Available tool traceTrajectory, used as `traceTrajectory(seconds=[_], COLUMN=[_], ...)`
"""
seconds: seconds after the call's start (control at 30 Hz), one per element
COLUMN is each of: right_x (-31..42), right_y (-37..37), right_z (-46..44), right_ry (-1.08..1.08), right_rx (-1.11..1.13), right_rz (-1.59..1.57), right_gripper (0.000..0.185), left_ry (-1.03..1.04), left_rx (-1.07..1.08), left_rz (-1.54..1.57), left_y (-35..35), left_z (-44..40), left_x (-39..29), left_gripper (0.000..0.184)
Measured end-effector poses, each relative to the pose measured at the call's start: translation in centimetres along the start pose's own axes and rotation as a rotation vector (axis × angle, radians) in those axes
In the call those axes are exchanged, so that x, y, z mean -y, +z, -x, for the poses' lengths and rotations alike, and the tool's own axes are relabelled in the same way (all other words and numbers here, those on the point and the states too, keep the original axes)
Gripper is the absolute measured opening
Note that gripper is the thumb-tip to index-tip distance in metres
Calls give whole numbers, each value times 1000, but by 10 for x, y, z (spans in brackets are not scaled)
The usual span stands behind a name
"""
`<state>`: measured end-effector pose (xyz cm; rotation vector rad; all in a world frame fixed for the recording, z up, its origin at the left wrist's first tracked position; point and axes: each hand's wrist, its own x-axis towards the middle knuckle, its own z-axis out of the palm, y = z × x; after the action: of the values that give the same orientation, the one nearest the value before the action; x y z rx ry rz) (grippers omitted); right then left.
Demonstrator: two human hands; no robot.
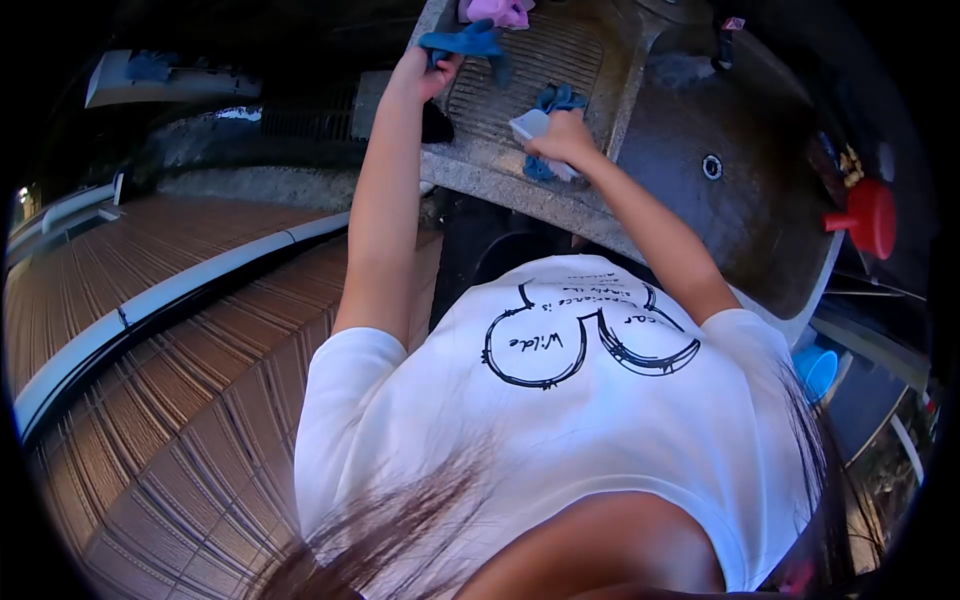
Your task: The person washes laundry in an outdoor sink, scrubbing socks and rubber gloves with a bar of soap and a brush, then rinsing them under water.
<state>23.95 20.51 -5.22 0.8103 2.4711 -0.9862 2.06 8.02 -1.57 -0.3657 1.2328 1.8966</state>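
Observation:
My left hand is closed on a blue cloth, raised at the upper left of the ribbed washboard. Over the lower part of the washboard, my right hand grips a white brush-like block. More blue fabric shows around that hand and beneath it. I cannot tell whether it joins the cloth in my left hand. A pink item lies at the top edge of the washboard.
Right of the washboard is a stone sink basin with a round drain. A red dipper rests by its right rim. A blue container stands lower right. Brown corrugated sheeting and a white pipe run along the left.

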Motion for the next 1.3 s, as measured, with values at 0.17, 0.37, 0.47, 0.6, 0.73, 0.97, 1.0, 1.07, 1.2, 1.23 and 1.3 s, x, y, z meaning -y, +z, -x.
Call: traceTrajectory(seconds=[0.17,0.37,0.47,0.6,0.73,0.97,1.0,1.07,1.2,1.23,1.3], right_x=[35,58,18,-103,-266,-422,-436,-431,-389,-360,-279], right_y=[-23,-56,-67,-53,-31,-5,1,20,49,38,-4], right_z=[-70,-105,-38,11,30,50,42,25,-28,-31,-14], right_ry=[-131,-299,-247,25,433,790,854,1000,1063,937,367], right_rx=[-239,-298,-236,-428,-282,66,104,50,-123,-182,-319], right_rz=[-560,-938,-1226,-1448,-1197,-389,-224,-40,-364,-651,-1145], right_gripper=[46,47,34,34,39,72,73,75,80,82,51], left_ry=[-1,260,128,323,273,921,907,1000,924,956,996], left_rx=[269,245,351,372,107,-703,-723,60,177,172,162], left_rz=[230,-69,108,41,-17,-1619,-1619,-1689,-1772,-1854,-1918], left_y=[-25,0,40,51,65,46,45,37,25,22,23], left_z=[61,110,131,40,83,155,150,139,105,101,97], left_x=[-26,-40,-31,59,124,188,182,173,207,210,213], left_gripper=[19,53,47,44,66,77,77,59,42,43,44])
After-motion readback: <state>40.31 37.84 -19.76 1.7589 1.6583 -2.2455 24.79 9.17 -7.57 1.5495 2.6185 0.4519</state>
